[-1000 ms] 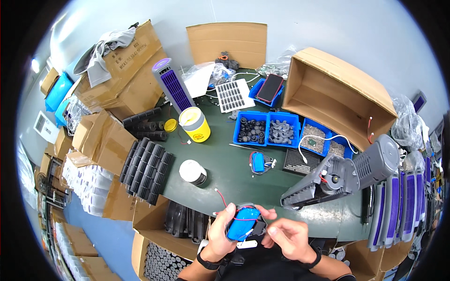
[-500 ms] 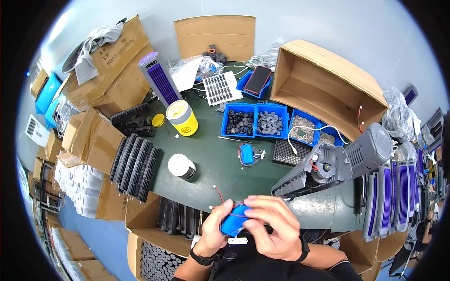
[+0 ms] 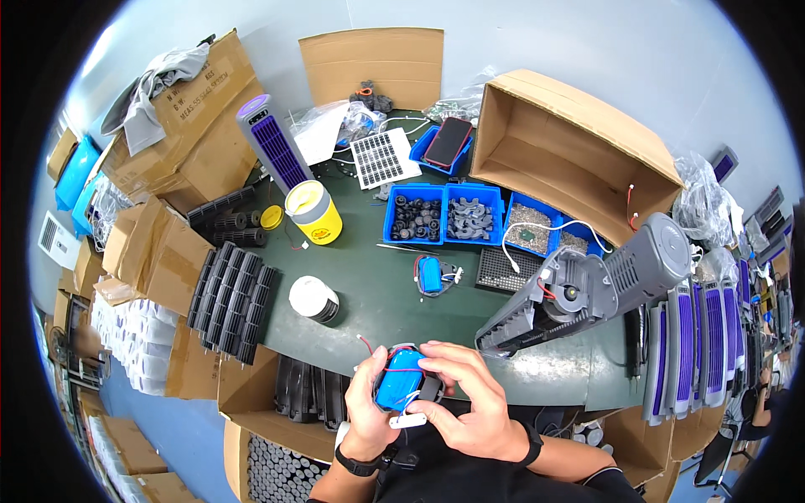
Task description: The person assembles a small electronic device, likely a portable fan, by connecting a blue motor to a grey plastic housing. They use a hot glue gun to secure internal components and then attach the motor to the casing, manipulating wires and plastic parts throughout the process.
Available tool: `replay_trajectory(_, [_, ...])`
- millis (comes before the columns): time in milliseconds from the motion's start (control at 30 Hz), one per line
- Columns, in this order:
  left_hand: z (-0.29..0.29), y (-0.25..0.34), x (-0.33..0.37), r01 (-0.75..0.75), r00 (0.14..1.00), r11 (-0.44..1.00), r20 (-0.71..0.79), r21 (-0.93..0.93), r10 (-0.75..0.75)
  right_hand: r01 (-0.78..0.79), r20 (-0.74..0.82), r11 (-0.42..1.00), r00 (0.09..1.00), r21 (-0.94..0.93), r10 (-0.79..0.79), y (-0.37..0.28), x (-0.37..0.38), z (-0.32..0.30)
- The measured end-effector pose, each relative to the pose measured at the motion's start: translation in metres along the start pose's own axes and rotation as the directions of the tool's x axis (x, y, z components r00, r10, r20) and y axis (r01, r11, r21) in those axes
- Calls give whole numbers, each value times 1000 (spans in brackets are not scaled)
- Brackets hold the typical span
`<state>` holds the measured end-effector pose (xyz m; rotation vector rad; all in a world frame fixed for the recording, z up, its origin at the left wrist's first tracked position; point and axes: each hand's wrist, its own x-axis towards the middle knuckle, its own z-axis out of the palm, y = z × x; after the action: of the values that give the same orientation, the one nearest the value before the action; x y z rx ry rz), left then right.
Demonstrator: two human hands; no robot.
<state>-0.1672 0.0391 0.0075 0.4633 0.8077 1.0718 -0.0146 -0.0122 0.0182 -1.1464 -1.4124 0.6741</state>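
Note:
Close to my body, a blue wrapped battery pack sits in a dark grey plastic housing, between both hands. My left hand grips its left side, thumb along the edge. From the right, my right hand closes on it, fingers over the upper edge and thumb near a white connector. Red wires cross the pack, and one stretches out beyond my left thumb. A similar blue pack in a grey holder lies farther off on the green table.
An opened grey tower fan body lies to the right. Blue bins of small dark parts stand behind. A white tub, a yellow tub and black ribbed rollers are at left. An open carton stands at back right.
The battery pack has turned so its broad blue face and the dark housing around it show. Both hands have shifted slightly left in view, still holding it, and the whole view has shifted a little.

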Motion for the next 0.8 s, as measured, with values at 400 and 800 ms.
replay_trajectory(400, [-1, -1, -5, -10, 999, 997, 43, 71, 7, -42, -16, 973, 999, 226, 46, 12, 1, 0])
replay_trajectory(800, [-2, -25, -3, -149, 985, 988, -84, 51, 153, -186, -6, 799, 973, 572, 231, 27, -3, 19])
